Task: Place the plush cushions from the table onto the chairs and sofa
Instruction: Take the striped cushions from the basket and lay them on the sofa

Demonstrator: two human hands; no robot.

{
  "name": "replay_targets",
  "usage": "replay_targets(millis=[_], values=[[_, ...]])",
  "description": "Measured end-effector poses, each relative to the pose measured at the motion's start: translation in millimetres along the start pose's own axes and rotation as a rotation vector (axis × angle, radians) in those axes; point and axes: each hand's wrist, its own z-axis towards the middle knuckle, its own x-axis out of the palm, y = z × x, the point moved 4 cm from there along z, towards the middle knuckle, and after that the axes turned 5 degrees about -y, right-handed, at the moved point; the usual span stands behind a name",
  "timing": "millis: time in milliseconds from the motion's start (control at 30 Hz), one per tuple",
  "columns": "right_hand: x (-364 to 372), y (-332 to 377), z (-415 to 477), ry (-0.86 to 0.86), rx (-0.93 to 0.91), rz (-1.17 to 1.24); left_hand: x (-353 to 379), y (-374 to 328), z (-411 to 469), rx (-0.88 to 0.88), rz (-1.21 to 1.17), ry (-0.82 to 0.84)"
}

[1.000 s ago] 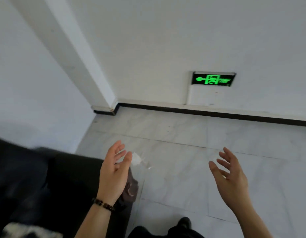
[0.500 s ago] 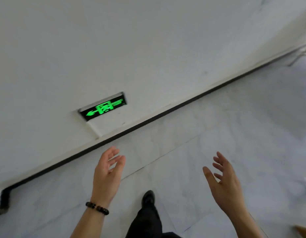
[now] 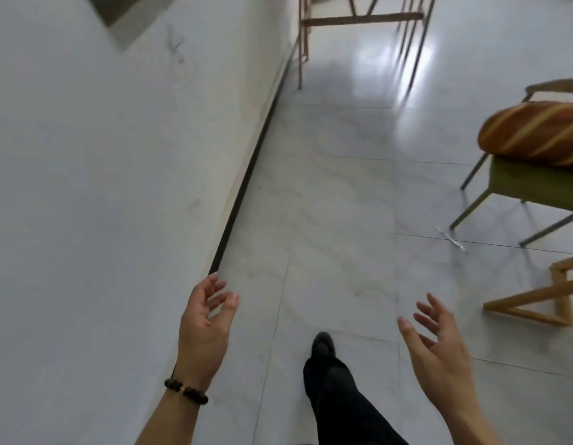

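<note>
A bread-shaped plush cushion (image 3: 535,136), brown with pale stripes, lies on the green seat of a chair (image 3: 532,187) at the right edge. My left hand (image 3: 204,329), a bead bracelet on its wrist, is held out low in front with fingers apart and nothing in it. My right hand (image 3: 439,345) is likewise held out, palm turned inward, fingers spread and empty. Both hands are far from the cushion, over bare floor. No table top or sofa is in view.
A white wall (image 3: 118,187) with a dark skirting line runs along the left. Wooden table or chair legs (image 3: 359,20) stand at the top. A light wooden frame (image 3: 535,300) sits on the floor at right. My dark-trousered leg and shoe (image 3: 323,348) step forward on pale tiles.
The view has swung right, away from the dark sofa and the green exit sign, along the wall. The chair with the bread cushion has come into sight. Both hands stay empty.
</note>
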Motion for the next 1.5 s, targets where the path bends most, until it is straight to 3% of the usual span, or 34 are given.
replay_targets(millis=[333, 600, 867, 1100, 1233, 1500], values=[[94, 151, 269, 0.068, -0.125, -0.01, 99, -124, 229, 0.098, 0.016, 0.033], [191, 193, 487, 0.066, -0.141, -0.074, 225, -154, 440, 0.044, -0.084, 0.013], [208, 287, 707, -0.098, -0.145, -0.061, 359, -283, 666, 0.136, -0.068, 0.167], [245, 292, 891, -0.214, -0.046, 0.0, 499, -353, 837, 0.214, -0.023, 0.245], [278, 314, 1029, -0.198, -0.043, 0.025, 588, -392, 931, 0.183, -0.017, 0.232], [322, 442, 1286, -0.068, -0.172, -0.027, 692, -515, 1103, 0.206, -0.08, 0.177]])
